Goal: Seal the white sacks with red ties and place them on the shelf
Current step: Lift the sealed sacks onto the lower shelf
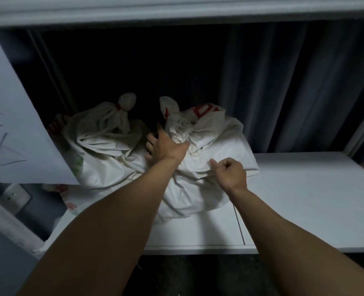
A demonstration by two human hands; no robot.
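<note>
Two white sacks lie on the white shelf (305, 199). The left sack (100, 146) has its neck bunched upright and bound with a red tie (119, 107). The right sack (211, 142), with red print on its cloth, lies against it, its gathered neck (180, 129) pointing up and back. My left hand (164, 144) presses against the right sack's neck, fingers spread toward the gap between the sacks. My right hand (230, 171) is curled into a fist on the near side of the right sack, pinching its cloth.
A dark cavity opens behind the sacks, with a grey curtain (294, 82) at the right. A white paper sheet (12, 124) hangs at the left. The shelf's front edge (198, 249) runs below my forearms. A wall socket (16, 195) sits low left.
</note>
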